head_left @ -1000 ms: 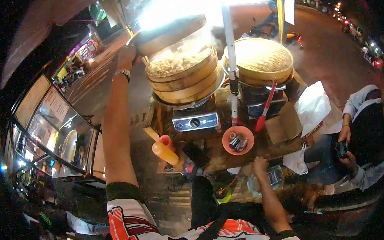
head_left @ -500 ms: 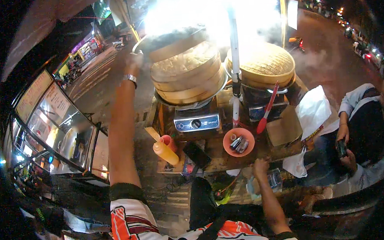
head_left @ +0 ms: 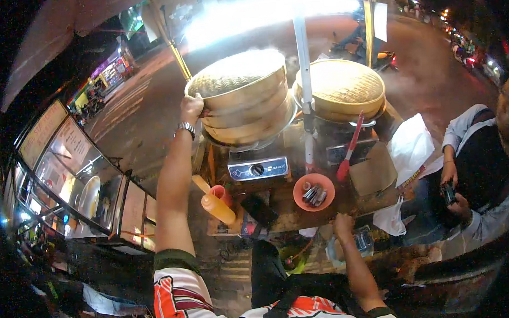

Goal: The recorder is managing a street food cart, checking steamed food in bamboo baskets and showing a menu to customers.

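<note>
The lid (head_left: 240, 72) is over the tall steamer (head_left: 248, 125), its woven top hiding whatever the tier beneath holds. The left hand (head_left: 192, 108) has its grip closed on the lid's rim, at the left side of the tall steamer. Covering it looks all but done — the lid spans the opening, though it seems a little tilted, and I cannot tell whether it is seated all the way round. What appears left is a snug fit, if that is lacking, and letting go of the rim, not yet done.

The right hand (head_left: 342, 226) is by the near edge of the counter (head_left: 281, 197), well apart from the tall steamer and to its right; its fingers look curled, but I cannot tell whether that grip holds anything.

Right of the tall steamer, past a pale pole (head_left: 305, 73), a second steamer (head_left: 342, 108) has its woven cover on already. In front of the tall steamer are the burner (head_left: 257, 169), a yellow squeeze bottle (head_left: 218, 209) and, farther right, a pink bowl (head_left: 329, 193) of small items — neither hand touches these
</note>
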Available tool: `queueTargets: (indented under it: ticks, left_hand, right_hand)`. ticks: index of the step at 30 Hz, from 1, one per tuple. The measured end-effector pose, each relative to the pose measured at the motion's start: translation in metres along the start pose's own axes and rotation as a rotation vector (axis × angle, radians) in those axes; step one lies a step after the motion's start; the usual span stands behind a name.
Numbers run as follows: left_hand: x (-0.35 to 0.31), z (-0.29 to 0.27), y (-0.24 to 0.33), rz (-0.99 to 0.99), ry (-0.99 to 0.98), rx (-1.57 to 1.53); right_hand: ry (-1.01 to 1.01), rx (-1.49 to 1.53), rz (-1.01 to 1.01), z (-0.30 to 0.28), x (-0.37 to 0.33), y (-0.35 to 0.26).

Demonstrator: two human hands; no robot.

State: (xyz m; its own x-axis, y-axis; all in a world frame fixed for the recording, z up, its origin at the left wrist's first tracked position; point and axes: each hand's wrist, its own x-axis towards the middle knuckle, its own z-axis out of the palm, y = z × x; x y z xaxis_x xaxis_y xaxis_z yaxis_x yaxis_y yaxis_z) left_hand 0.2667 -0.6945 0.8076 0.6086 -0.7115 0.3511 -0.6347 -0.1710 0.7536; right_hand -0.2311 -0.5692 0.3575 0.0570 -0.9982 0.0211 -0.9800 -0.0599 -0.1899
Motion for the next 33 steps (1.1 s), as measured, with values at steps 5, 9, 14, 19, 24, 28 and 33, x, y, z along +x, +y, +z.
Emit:
queueTargets:
  ticks: [5, 9, 14, 19, 24, 28, 33]
  left_hand:
    - [-0.007, 0.008, -0.015, -0.082, 0.020, -0.005]
    - [0.001, 0.015, -0.016, 0.003, 0.059, -0.027]
    - [0.011, 0.020, -0.021, -0.080, -0.012, 0.003]
    - [0.036, 0.023, -0.064, -0.026, 0.042, 0.017]
    - [0.050, 0.025, -0.072, 0.015, -0.066, 0.064]
    - [0.027, 0.009, -0.054, 0.017, 0.177, 0.198]
    - [-0.145, -0.049, 0.034, 0.276, -0.101, -0.435]
  right_hand:
    - [0.131, 0.017, -0.069, -0.001, -0.010, -0.003]
    - [0.152, -0.001, -0.087, 0.006, -0.005, 0.000]
    - [0.114, -0.011, -0.064, -0.001, -0.008, -0.007]
    - [0.117, 0.010, -0.100, -0.010, -0.006, -0.016]
    - [0.238, -0.090, -0.163, 0.007, -0.002, -0.004]
    - [0.086, -0.028, -0.103, 0.003, -0.001, -0.001]
    - [0.029, -0.029, -0.079, -0.011, -0.005, -0.018]
